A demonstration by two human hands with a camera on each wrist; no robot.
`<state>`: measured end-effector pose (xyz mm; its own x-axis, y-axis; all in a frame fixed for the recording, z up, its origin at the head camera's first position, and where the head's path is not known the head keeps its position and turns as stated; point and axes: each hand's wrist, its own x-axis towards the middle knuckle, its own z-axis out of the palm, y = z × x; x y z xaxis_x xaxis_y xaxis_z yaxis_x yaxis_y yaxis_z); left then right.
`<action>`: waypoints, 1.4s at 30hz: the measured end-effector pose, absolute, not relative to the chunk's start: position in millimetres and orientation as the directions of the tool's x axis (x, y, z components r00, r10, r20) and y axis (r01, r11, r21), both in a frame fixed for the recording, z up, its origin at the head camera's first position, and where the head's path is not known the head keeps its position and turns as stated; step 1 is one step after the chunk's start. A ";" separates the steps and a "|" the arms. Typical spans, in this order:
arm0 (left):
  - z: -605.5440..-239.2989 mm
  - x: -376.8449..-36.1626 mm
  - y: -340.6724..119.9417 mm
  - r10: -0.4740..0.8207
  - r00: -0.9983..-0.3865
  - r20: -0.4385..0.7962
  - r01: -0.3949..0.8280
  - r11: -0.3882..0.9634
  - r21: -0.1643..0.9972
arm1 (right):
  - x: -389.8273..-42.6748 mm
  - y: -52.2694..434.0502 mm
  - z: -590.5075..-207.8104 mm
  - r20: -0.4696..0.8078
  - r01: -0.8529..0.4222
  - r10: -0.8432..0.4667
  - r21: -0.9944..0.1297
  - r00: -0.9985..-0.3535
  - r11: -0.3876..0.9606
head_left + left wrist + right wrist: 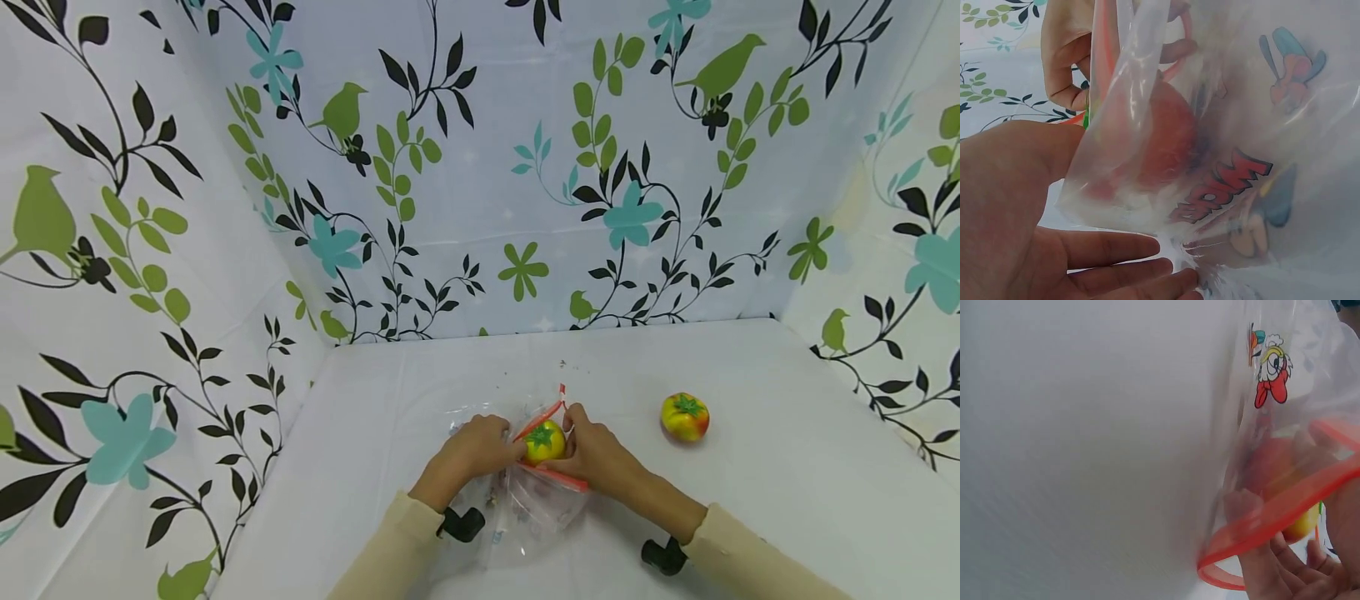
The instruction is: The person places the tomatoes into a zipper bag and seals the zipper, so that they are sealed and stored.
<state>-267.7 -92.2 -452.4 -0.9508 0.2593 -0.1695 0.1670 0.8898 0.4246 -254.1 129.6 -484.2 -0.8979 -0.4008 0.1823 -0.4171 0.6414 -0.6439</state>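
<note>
A clear zip bag (525,500) with cartoon prints and an orange-red zip rim (542,418) lies at the near middle of the white table (787,467). A yellow-red toy tomato (543,442) sits in the bag's mouth. My left hand (504,446) holds the bag's left side, thumb on top and fingers (1116,247) underneath. My right hand (573,437) pinches the zip rim (1285,512) on the right, holding the mouth apart. Through the plastic the tomato (1169,144) shows as a red blur. A second toy tomato (685,417) stands alone to the right.
Walls papered with birds, leaves and flowers close the table in at the back (525,167), left (112,292) and right (900,250). A few small specks (562,364) lie behind the bag.
</note>
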 end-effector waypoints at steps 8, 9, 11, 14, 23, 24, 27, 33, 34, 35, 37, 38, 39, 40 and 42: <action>-452.8 -266.2 -93.5 0.283 -0.946 -0.158 0.191 0.880 0.434 | -250.7 129.2 -486.8 0.261 -0.483 -0.419 -0.627 -0.870 0.612; -453.2 -266.0 -93.5 0.283 -0.946 -0.159 0.189 0.879 0.438 | -250.3 128.8 -487.0 0.268 -0.494 -0.428 -0.629 -0.863 0.601; -453.8 -265.4 -93.6 0.285 -0.944 -0.164 0.190 0.880 0.436 | -249.7 128.0 -487.5 0.273 -0.509 -0.445 -0.629 -0.853 0.588; -454.3 -264.9 -93.2 0.285 -0.942 -0.176 0.187 0.884 0.430 | -249.5 127.6 -488.8 0.263 -0.523 -0.476 -0.627 -0.840 0.577; -455.9 -266.5 -95.1 0.268 -0.940 -0.209 0.176 0.910 0.375 | -248.8 128.7 -490.8 0.200 -0.552 -0.565 -0.612 -0.801 0.567; -456.6 -266.7 -95.4 0.264 -0.941 -0.211 0.172 0.912 0.373 | -248.5 129.0 -490.7 0.193 -0.556 -0.572 -0.604 -0.797 0.571; -458.6 -267.0 -95.8 0.256 -0.943 -0.213 0.164 0.915 0.369 | -247.8 129.3 -489.7 0.170 -0.557 -0.586 -0.594 -0.792 0.580; -459.3 -266.4 -96.0 0.257 -0.944 -0.209 0.167 0.914 0.369 | -246.4 129.5 -490.4 0.105 -0.545 -0.606 -0.577 -0.788 0.609; -458.8 -266.2 -96.0 0.257 -0.944 -0.207 0.167 0.913 0.371 | -245.9 129.9 -490.5 0.095 -0.547 -0.611 -0.569 -0.786 0.615; -458.5 -266.2 -96.0 0.258 -0.944 -0.207 0.167 0.912 0.375 | -245.6 130.3 -490.7 0.086 -0.551 -0.619 -0.563 -0.781 0.616; -457.6 -266.0 -96.3 0.260 -0.944 -0.205 0.169 0.911 0.378 | -245.0 131.0 -490.5 0.065 -0.551 -0.629 -0.558 -0.775 0.620; -457.5 -266.1 -96.5 0.263 -0.943 -0.203 0.171 0.909 0.380 | -244.7 131.5 -490.2 0.054 -0.548 -0.630 -0.554 -0.775 0.627; -457.4 -266.1 -96.7 0.265 -0.943 -0.203 0.174 0.909 0.380 | -244.4 131.8 -489.5 0.047 -0.545 -0.630 -0.554 -0.775 0.629; -457.4 -266.1 -96.9 0.268 -0.942 -0.201 0.176 0.907 0.382 | -244.3 132.1 -489.0 0.039 -0.541 -0.629 -0.552 -0.777 0.634; -457.7 -266.0 -97.2 0.272 -0.942 -0.197 0.182 0.907 0.379 | -244.3 132.4 -487.5 0.031 -0.536 -0.626 -0.551 -0.779 0.639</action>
<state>-266.0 -97.2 -457.7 -0.9421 0.2718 -0.1966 0.1825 0.9070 0.3794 -244.3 132.4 -487.5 -0.7790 -0.6262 0.0314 -0.5362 0.6394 -0.5511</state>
